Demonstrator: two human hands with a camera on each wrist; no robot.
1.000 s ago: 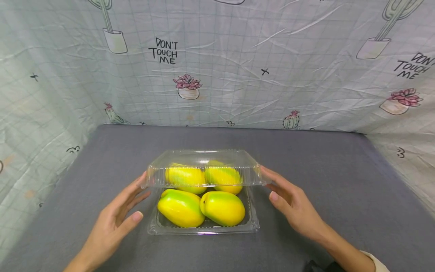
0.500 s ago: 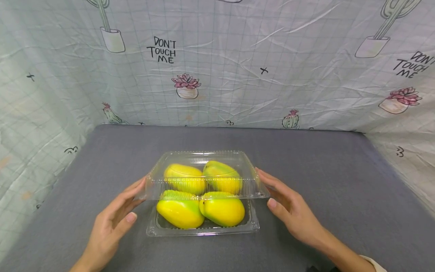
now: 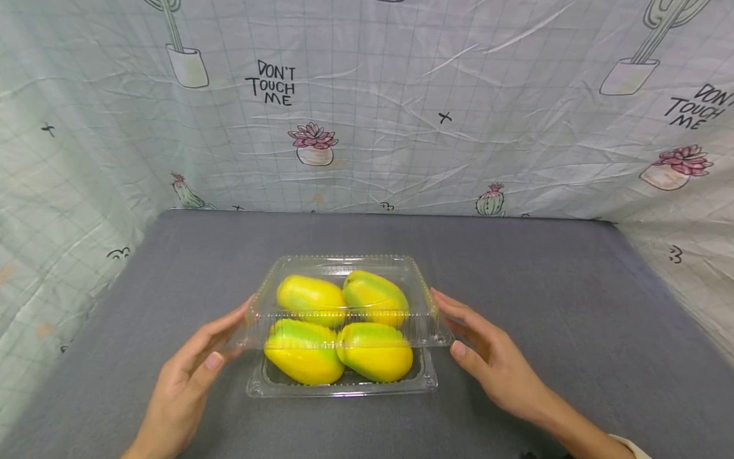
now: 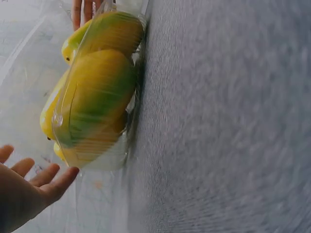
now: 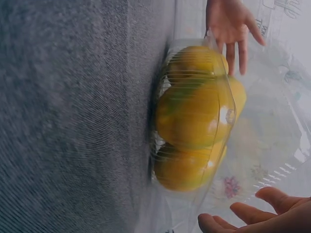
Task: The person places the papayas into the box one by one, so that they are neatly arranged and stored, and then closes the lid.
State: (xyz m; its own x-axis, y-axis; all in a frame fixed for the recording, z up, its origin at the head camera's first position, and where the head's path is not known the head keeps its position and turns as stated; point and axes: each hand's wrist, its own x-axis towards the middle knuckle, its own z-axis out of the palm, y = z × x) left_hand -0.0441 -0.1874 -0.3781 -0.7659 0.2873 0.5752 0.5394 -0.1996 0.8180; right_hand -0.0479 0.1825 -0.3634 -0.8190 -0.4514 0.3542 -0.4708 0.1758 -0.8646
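Observation:
A clear plastic clamshell box (image 3: pixel 344 393) stands on the table with several yellow-green mangoes (image 3: pixel 304 358) in its base. Its hinged lid (image 3: pixel 429 325) slants over the mangoes, its front edge still raised above the base's front rim. My left hand (image 3: pixel 185 376) is at the lid's left side, fingers extended along it and thumb apart. On the opposite side, the fingers of my right hand (image 3: pixel 497 363) reach to the lid's right wall, thumb near its front corner. Some fingertips are hidden behind the lid. Both wrist views show the mangoes (image 4: pixel 99 92) through the box's clear wall (image 5: pixel 170 97).
A grey cloth-covered table (image 3: pixel 516 261) spreads around the box. Behind it and along both sides hangs a pale curtain (image 3: pixel 378 159) printed with cacti and lettering. Part of a dark object (image 3: pixel 527 455) shows at the bottom edge, near the right forearm.
The lid's front edge has come down and toward me, covering more of the front mangoes. Both hands have stayed at its sides, and the base has hardly moved.

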